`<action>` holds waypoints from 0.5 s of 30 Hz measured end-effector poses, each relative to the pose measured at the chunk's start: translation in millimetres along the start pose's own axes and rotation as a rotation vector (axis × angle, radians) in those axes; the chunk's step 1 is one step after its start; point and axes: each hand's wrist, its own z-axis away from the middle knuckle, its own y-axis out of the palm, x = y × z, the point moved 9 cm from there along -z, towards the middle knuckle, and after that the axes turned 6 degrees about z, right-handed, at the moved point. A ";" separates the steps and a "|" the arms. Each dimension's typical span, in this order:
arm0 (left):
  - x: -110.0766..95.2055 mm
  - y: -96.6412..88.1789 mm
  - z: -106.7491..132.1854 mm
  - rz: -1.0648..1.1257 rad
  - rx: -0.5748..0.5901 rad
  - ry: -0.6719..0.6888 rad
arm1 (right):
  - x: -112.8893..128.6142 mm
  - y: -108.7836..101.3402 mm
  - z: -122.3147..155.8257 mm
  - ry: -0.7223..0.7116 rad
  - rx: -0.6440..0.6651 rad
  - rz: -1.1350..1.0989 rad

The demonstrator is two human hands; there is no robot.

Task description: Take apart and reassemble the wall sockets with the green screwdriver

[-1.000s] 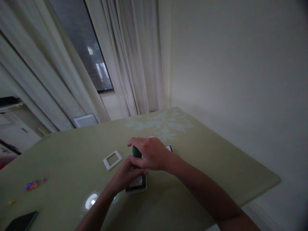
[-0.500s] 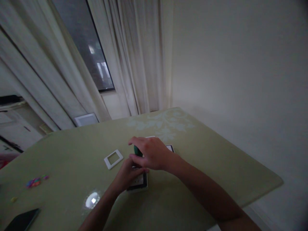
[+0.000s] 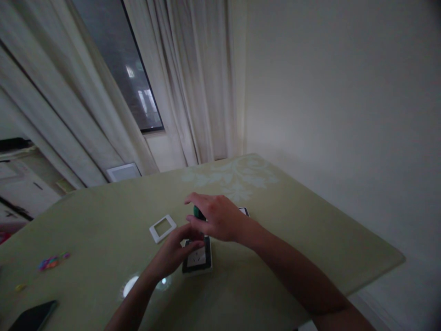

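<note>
A wall socket [image 3: 197, 258] with a white face and black frame lies on the table. My left hand [image 3: 179, 250] is closed at its far left part, the thumb across the face and the fingertips partly hidden under my right hand. Above the socket's far end, my right hand [image 3: 220, 218] grips the green handle of a screwdriver [image 3: 197, 212] standing roughly upright. The screwdriver's shaft and tip are hidden by the hands. Left of them lies a white rectangular cover frame [image 3: 155, 236]. Behind my right wrist, a second dark-edged white piece [image 3: 244, 211] shows in part.
The table [image 3: 310, 234] has a pale green cover and meets a wall on the right. Small colourful pieces [image 3: 51, 263], a yellow bit [image 3: 20, 287] and a dark phone [image 3: 32, 316] lie at the left. Curtains [image 3: 206, 92] hang beyond the far edge.
My left hand has shifted slightly left and down, uncovering more of the socket's face. My right hand has tilted a little around the screwdriver handle, still holding it.
</note>
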 end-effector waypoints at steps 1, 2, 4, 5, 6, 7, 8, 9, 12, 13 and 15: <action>-0.9 0.6 -0.1 -0.006 0.007 0.001 | -1.1 -0.5 0.2 0.003 -0.006 -0.006; -1.6 1.5 0.0 -0.010 0.015 0.000 | -2.1 -1.1 0.4 0.005 -0.011 -0.012; -2.3 2.9 0.6 -0.017 0.029 -0.005 | -3.2 -2.8 0.5 0.009 -0.017 -0.021; -2.1 3.0 1.4 -0.023 0.031 -0.009 | -3.5 -4.3 0.5 0.011 -0.021 -0.025; -1.8 2.8 2.3 -0.033 0.030 -0.011 | -3.8 -6.2 0.4 0.015 -0.027 -0.028; -1.3 2.5 3.5 -0.044 0.028 -0.012 | -3.9 -8.6 0.3 0.018 -0.035 -0.031; -0.7 2.3 4.7 -0.056 0.027 -0.011 | -3.8 -11.2 0.3 0.020 -0.042 -0.036; 0.1 2.1 5.9 -0.068 0.025 -0.011 | -3.8 -14.0 0.3 0.022 -0.051 -0.042; 2.9 4.2 7.9 -0.094 0.026 -0.021 | -4.6 -22.2 0.6 0.030 -0.086 -0.064; 3.2 5.9 7.8 -0.099 0.028 -0.023 | -5.4 -24.3 0.8 0.033 -0.098 -0.070; 1.7 11.1 6.6 -0.112 0.031 -0.015 | -7.2 -27.5 1.1 0.041 -0.121 -0.072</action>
